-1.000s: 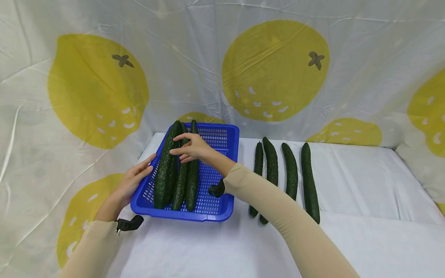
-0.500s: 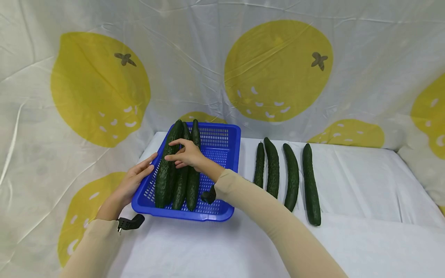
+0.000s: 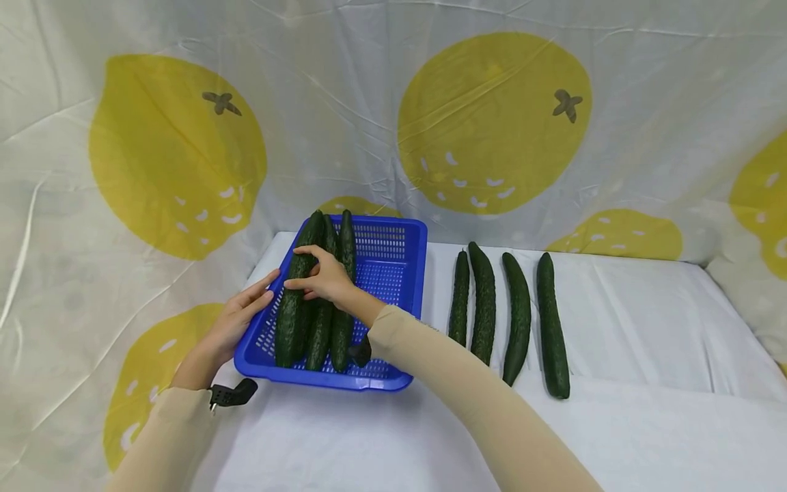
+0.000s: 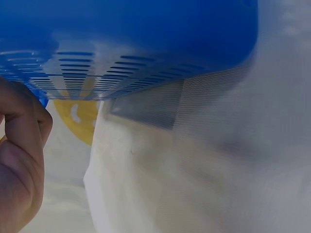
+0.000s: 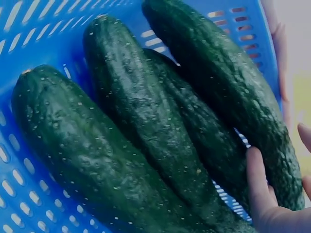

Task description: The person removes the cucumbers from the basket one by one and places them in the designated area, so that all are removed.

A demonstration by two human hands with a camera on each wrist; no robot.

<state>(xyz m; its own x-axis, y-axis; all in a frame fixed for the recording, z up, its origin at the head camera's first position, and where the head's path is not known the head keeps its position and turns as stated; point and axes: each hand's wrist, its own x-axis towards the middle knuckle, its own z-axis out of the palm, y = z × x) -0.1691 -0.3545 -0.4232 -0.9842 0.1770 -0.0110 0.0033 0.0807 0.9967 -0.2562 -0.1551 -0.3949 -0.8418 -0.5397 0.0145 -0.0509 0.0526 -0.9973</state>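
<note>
Several dark green cucumbers lie lengthwise in a blue slotted basket (image 3: 393, 307). My right hand (image 3: 328, 277) reaches over them and grips the leftmost cucumber (image 3: 294, 328), its thumb and fingers to either side of it. Close up in the right wrist view, a finger (image 5: 260, 182) dips between this cucumber (image 5: 223, 73) and its neighbour (image 5: 204, 121). My left hand (image 3: 236, 314) holds the basket's left side, fingertips at the rim. Bent fingers (image 4: 24, 111) show beside the basket wall (image 4: 146, 29) in the left wrist view; their exact contact is hidden.
To the right of the basket, several more cucumbers (image 3: 553, 328) lie apart in a row on the white cloth (image 3: 645, 328). My right forearm passes over the near ends of some. Behind rises a lemon-print curtain (image 3: 344, 102).
My right hand has moved left and down over the leftmost cucumber, and its fingers have closed around it. The left hand keeps its place on the basket.
</note>
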